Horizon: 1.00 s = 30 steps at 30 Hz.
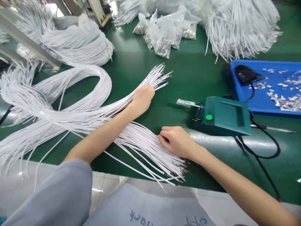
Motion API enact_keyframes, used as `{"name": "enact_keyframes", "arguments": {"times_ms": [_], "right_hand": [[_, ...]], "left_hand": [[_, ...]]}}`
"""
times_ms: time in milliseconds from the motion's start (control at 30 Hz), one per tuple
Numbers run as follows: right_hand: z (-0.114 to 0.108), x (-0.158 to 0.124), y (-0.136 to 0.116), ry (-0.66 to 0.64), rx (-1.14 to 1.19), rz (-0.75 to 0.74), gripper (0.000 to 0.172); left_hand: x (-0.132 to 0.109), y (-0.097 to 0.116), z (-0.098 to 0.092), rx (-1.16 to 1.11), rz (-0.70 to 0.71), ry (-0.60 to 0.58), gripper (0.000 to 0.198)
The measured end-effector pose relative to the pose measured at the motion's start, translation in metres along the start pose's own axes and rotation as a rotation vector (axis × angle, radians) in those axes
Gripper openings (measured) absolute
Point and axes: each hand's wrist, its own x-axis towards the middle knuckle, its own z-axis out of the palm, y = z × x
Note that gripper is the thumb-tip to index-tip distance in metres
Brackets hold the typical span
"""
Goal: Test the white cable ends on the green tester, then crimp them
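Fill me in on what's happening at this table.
A person's left hand is closed around an upper bunch of white wires, near the loose ends. The right hand is curled at a lower bunch of white wires that fans toward the table's near edge; whether it grips any is unclear. To the right, a green device sits untouched on the green table, in front of a blue tray holding small metallic pieces.
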Motion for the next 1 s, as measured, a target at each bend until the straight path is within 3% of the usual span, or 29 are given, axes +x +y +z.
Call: {"name": "enact_keyframes", "arguments": {"times_ms": [333, 467, 567, 633, 767, 867, 1000], "right_hand": [[0.007, 0.002, 0.000, 0.025, -0.001, 0.035, 0.030], [0.010, 0.001, 0.001, 0.032, -0.014, 0.028, 0.029], [0.011, 0.001, 0.001, 0.040, -0.012, 0.024, 0.029], [0.010, 0.001, 0.001, 0.032, -0.004, 0.026, 0.029], [0.010, 0.001, 0.003, 0.021, 0.029, 0.022, 0.028], [0.013, 0.001, 0.005, 0.032, 0.053, 0.007, 0.026], [0.015, 0.001, 0.007, 0.063, 0.065, -0.015, 0.027]], "left_hand": [[-0.006, 0.015, 0.009, -0.208, 0.198, 0.004, 0.022], [-0.004, 0.010, 0.009, -0.509, 0.152, 0.013, 0.018], [-0.003, 0.010, 0.005, -0.742, 0.124, 0.144, 0.021], [-0.006, 0.014, 0.000, -0.882, 0.156, 0.169, 0.028], [-0.018, 0.032, -0.009, -1.191, 0.299, -0.025, 0.024], [-0.026, 0.044, -0.007, -1.313, 0.301, -0.149, 0.017], [-0.027, 0.048, -0.001, -1.394, 0.258, -0.173, 0.017]]}}
